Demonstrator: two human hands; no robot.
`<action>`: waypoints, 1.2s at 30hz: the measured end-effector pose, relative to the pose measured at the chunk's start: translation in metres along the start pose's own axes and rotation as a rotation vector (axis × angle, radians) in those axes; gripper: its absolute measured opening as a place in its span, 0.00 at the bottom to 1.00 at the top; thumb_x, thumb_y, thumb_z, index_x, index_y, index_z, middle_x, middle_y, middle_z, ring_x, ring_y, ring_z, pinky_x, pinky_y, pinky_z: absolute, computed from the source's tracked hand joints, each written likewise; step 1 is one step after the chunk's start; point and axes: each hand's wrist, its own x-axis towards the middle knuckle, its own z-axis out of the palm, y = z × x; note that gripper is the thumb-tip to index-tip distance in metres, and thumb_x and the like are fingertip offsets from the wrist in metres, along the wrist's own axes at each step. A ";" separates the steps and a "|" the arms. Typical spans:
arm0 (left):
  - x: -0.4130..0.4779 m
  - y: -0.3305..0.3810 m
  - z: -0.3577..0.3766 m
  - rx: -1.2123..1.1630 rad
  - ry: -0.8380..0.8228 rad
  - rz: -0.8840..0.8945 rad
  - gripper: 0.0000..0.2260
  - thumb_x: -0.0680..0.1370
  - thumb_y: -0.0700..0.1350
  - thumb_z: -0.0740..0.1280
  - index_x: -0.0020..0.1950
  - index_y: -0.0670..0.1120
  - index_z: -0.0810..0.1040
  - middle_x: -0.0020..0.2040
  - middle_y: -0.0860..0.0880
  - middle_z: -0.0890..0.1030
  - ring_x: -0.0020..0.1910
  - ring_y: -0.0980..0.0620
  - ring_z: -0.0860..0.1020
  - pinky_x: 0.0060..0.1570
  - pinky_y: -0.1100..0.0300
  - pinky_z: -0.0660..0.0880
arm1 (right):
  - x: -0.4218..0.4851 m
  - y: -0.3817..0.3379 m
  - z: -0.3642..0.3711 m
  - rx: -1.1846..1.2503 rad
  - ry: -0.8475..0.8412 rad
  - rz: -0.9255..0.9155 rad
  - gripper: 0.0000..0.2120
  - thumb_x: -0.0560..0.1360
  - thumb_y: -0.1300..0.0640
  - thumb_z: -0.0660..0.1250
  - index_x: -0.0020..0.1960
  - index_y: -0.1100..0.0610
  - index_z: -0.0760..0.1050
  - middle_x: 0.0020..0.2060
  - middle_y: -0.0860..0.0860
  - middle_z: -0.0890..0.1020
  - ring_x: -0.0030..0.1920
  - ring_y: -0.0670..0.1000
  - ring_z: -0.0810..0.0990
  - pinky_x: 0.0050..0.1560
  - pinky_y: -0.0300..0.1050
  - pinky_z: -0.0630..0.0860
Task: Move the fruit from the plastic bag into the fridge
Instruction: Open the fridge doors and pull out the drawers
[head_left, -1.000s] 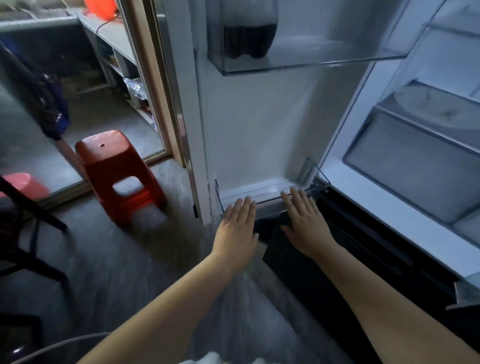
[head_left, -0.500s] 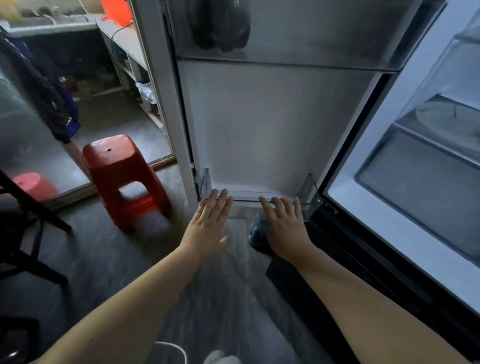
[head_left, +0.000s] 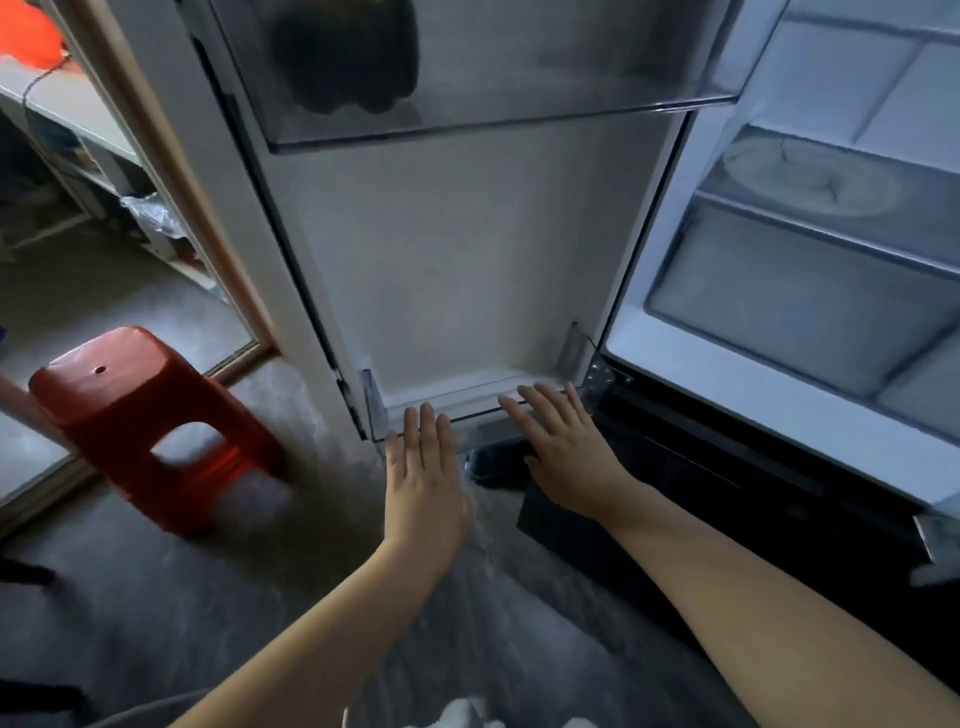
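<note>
Head view: fridge (head_left: 779, 364) stands open at right. Its door (head_left: 457, 260) is swung out at centre, inner side facing the camera. Left hand (head_left: 423, 483) is palm down, fingers straight and pressed together, tips at the front rim of the clear lower door bin (head_left: 378, 410). Right hand (head_left: 563, 452) is palm down, fingers straight and slightly spread, tips over the same rim nearer the hinge. Neither hand holds anything. The upper door bin (head_left: 493, 114) holds a dark bottle (head_left: 345, 57). Inside the fridge a round white plate (head_left: 810, 179) sits on a shelf above a drawer (head_left: 779, 312). Fruit and plastic bag: cannot tell where. The grey floor (head_left: 156, 597) is blurred, and a red stool (head_left: 150, 421) stands at left, near a doorway with a shelf unit (head_left: 78, 119) beyond.
</note>
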 end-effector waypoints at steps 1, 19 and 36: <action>0.003 0.000 -0.002 -0.003 0.002 0.040 0.37 0.80 0.52 0.53 0.71 0.37 0.27 0.72 0.37 0.27 0.71 0.38 0.28 0.67 0.42 0.28 | -0.002 0.000 -0.001 0.005 -0.007 0.013 0.39 0.72 0.54 0.65 0.77 0.52 0.49 0.75 0.58 0.57 0.76 0.59 0.51 0.74 0.59 0.48; -0.014 0.202 -0.058 -0.114 0.048 0.979 0.35 0.80 0.56 0.55 0.77 0.46 0.37 0.77 0.48 0.38 0.76 0.48 0.38 0.74 0.51 0.42 | -0.261 0.096 -0.101 -0.414 -0.123 0.850 0.32 0.66 0.56 0.72 0.67 0.65 0.69 0.67 0.62 0.70 0.71 0.62 0.64 0.71 0.55 0.51; -0.057 0.320 -0.075 -0.120 0.092 1.117 0.36 0.79 0.55 0.58 0.78 0.47 0.41 0.78 0.48 0.40 0.76 0.49 0.40 0.74 0.52 0.44 | -0.376 0.067 -0.111 -0.693 -0.312 0.651 0.31 0.73 0.50 0.55 0.73 0.64 0.61 0.73 0.59 0.62 0.75 0.60 0.54 0.72 0.56 0.35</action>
